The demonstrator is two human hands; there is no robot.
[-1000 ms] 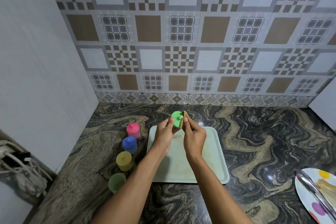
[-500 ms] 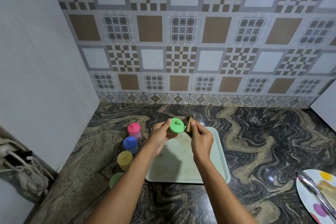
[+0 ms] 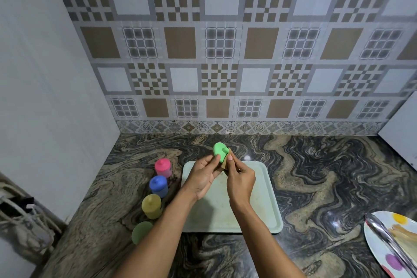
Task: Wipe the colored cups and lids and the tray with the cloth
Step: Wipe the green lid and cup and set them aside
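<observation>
My left hand (image 3: 203, 176) holds a green lid (image 3: 220, 151) upright above the far end of the pale tray (image 3: 266, 205). My right hand (image 3: 240, 179) pinches a small brown cloth (image 3: 225, 162) and presses it against the lid's right side. To the left of the tray stand a pink cup (image 3: 163, 167), a blue cup (image 3: 158, 185) and a yellow cup (image 3: 151, 206), each with its lid on. A green cup (image 3: 141, 231) without a lid stands nearest, partly hidden by my left forearm.
The marble counter (image 3: 316, 176) meets a tiled wall at the back and a white wall on the left. A dotted plate (image 3: 383, 253) with metal tongs (image 3: 388, 244) lies at the right front edge. A white panel stands at the far right.
The lid has turned from facing up to standing on edge, and my right hand has brought the cloth back against it. Both hands are close together again.
</observation>
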